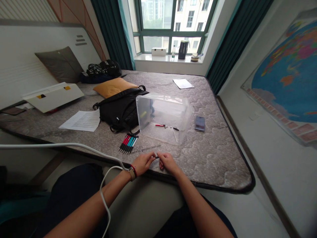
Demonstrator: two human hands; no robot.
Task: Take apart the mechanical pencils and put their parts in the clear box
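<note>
My left hand (143,164) and my right hand (168,163) meet just above the mattress's front edge, their fingertips pinching a small dark pen part (157,157) between them. Most of that part is hidden by my fingers. Ahead of my hands, a clear plastic box (163,119) lies open side towards me, with a red-and-black pen's parts (163,125) spread inside. To the left of my left hand lies a bundle of several mechanical pens (128,143) in red, blue and white.
The quilted grey mattress (205,158) holds a black bag (119,110), printed paper (83,121), a blurred dark card (199,124) and a yellow cushion (114,87). A white cable (74,144) runs past my left wrist.
</note>
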